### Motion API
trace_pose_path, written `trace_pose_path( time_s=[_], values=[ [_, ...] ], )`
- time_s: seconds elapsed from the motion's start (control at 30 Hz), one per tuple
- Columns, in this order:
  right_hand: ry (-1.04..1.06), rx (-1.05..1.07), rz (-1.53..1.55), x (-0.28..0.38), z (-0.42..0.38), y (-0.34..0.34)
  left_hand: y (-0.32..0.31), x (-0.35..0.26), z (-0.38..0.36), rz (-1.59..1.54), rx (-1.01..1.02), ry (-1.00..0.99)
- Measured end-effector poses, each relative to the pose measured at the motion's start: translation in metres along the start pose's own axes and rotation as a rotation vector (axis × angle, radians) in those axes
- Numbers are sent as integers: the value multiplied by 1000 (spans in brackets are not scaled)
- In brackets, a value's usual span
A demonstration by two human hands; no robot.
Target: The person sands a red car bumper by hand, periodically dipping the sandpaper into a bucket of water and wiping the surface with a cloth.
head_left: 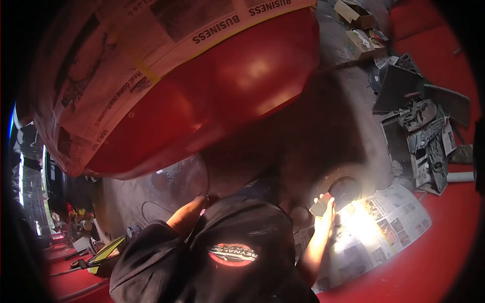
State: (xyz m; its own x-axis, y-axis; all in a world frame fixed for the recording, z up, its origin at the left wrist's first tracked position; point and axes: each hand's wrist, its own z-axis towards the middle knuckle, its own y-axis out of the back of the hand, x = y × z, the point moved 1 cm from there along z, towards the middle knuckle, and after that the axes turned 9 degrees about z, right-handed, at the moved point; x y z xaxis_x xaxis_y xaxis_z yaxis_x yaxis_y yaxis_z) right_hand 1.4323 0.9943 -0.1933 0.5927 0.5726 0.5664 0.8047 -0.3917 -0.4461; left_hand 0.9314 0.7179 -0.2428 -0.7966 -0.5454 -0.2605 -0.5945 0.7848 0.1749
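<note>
My right hand [325, 218] is raised at the right of my body, its fingers closed round a small flat brownish pad [320, 205] with a reddish edge. Sunlight falls on that forearm. My left hand [203, 199] is low beside the dark shirt, its fingers too small and shaded to make out. Ahead of both hands is a glossy red car panel [222, 96], apart from them. Newspaper [116, 76] is taped with yellow tape along the panel's upper part.
Newspaper sheets [404, 214] cover a red surface at the right, partly in bright sun. Behind them lie a pile of dark grey parts [424, 121] and open cardboard boxes [356, 15]. A thin hose or cable [151, 203] curves over the floor at left.
</note>
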Motion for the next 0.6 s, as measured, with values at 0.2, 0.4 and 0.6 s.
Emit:
trace_pose_path(
  time_s=[0.2, 0.4, 0.6],
  values=[
    [-157, 362, 133, 94, 92, -158, 44, -17, -48, -76, 147, 178],
    [-92, 585, 145, 200, 142, -280, 206, -149, 66, 21, 48, 49],
    [-94, 502, 7, 244, 255, -325, 407, -429, 186, -305, -311, -305]
  ],
)
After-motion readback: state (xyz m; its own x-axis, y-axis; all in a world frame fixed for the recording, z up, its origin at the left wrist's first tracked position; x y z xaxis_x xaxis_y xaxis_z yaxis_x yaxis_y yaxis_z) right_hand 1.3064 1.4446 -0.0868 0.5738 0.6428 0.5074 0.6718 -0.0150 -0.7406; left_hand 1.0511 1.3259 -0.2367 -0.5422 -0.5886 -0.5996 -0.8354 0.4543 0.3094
